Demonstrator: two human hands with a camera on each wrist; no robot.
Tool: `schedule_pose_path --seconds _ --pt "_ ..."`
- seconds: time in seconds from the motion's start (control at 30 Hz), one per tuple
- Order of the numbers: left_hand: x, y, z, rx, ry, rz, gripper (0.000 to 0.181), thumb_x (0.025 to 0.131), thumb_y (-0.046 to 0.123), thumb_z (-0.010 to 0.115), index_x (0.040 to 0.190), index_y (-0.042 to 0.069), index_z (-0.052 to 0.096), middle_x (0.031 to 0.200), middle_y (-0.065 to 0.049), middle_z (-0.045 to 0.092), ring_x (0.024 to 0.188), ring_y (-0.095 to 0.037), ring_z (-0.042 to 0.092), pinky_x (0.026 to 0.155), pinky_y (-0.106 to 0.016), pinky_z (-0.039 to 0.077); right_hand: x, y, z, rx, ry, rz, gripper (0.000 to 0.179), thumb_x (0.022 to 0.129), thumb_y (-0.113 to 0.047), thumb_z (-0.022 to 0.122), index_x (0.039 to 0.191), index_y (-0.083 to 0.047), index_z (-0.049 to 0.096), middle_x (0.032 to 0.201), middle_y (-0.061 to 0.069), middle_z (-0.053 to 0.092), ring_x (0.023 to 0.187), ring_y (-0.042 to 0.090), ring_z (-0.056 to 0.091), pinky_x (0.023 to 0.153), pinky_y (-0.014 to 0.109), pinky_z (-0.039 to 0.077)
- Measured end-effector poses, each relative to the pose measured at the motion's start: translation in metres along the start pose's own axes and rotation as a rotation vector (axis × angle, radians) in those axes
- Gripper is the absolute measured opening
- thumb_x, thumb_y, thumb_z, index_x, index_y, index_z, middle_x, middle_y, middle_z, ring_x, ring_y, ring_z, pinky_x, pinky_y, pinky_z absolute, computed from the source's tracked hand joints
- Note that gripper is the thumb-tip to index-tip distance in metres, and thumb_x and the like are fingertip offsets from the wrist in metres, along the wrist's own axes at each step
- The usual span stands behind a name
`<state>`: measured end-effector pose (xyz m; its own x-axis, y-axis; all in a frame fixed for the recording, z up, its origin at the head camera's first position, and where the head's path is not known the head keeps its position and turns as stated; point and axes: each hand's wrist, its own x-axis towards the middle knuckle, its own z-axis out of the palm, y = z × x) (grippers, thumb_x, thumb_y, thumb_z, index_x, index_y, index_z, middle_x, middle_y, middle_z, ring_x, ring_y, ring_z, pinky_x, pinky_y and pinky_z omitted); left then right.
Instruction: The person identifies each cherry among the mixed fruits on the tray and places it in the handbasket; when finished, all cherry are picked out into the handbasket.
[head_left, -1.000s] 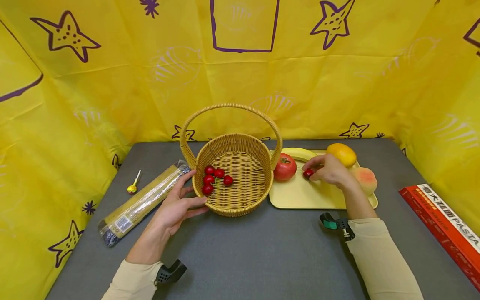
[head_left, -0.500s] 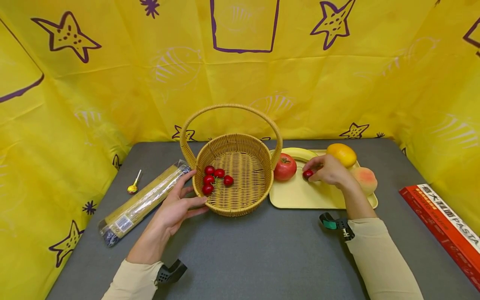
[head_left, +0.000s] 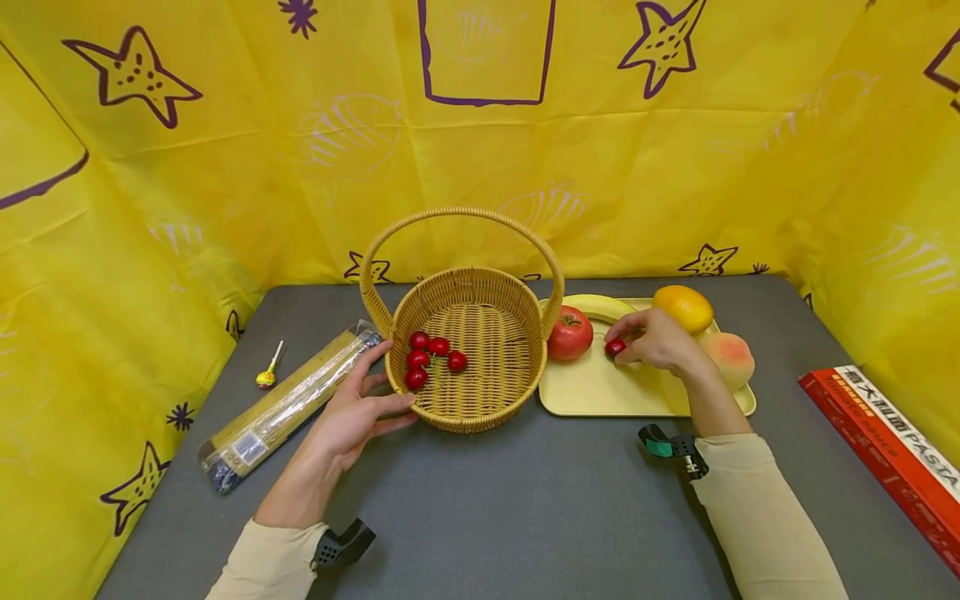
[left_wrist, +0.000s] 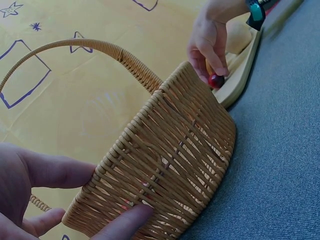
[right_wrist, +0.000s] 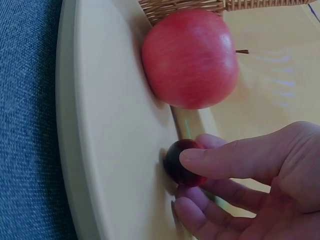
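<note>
My left hand (head_left: 351,421) rests spread against the left side of a round wicker basket (head_left: 517,392), fingertips at its rim and outer wall. Several red cherries (head_left: 417,359) lie in the basket's left half. Over a cream tray (head_left: 577,402) my right hand (head_left: 660,340) pinches one cherry (right_wrist: 175,160) between thumb and fingers, close above the tray's surface. Right by the basket, a red apple (right_wrist: 192,60) sits on the tray. A banana (head_left: 600,307), an orange-yellow fruit (head_left: 683,308) and a peach (head_left: 729,360) share the tray, partly behind the right hand and arm.
A clear-wrapped tan package (head_left: 292,404) lies left of the basket, with a lollipop (head_left: 267,371) beyond it. At the right edge is a red pasta box (head_left: 885,458). Yellow patterned cloth (head_left: 480,167) surrounds the grey table (head_left: 517,517).
Both hands, the basket and the fruit hold almost the same places. The whole head view has shifted very slightly.
</note>
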<state>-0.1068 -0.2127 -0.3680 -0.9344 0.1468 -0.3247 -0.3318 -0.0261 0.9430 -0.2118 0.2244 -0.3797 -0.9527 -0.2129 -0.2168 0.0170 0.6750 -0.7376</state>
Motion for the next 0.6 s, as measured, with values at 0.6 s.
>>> schedule_pose_path --seconds 0.6 --pt "-0.0012 0.0006 0.0004 0.005 -0.007 -0.002 0.091 0.098 -0.004 0.064 0.168 0.027 0.016 0.159 -0.028 0.029 0.121 -0.039 0.065 0.096 -0.048 0.061 -0.0031 0.0018 -0.0087 0.086 -0.037 0.017 0.037 0.081 0.004 0.084 0.116 0.007 0.073 0.113 0.025 0.072 0.095 0.026 0.063 0.072 0.023 0.059"
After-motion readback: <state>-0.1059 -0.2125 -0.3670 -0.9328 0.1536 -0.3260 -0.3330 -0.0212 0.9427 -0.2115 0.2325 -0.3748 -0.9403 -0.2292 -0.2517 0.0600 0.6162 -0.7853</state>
